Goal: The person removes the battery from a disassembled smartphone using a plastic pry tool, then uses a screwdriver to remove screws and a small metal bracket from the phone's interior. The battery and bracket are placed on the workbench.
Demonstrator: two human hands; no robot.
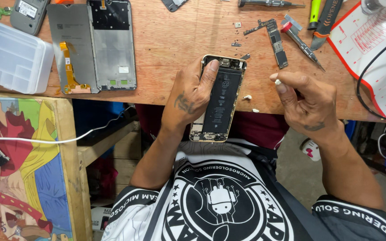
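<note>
Two hands work at the near edge of a wooden bench [179,40]. Left hand [193,96] grips an opened phone [222,96], black battery exposed, overhanging that edge. Right hand [307,105] pinches a small white scrap [277,81], seemingly peeled adhesive; removal looks underway. Screwdrivers [300,42] and a circuit board [277,43] lie far right; open bench lies between.

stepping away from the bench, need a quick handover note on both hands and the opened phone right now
Left hand: grips the opened phone at the edge of the wooden bench, thumb on the black battery.
Right hand: pinches a small white bit in its fingertips, apart from the phone.
Done: phone is open, logic board lies out on the bench by a screwdriver; white scraps lie beside the phone.
Left: battery is in the housing.
</note>
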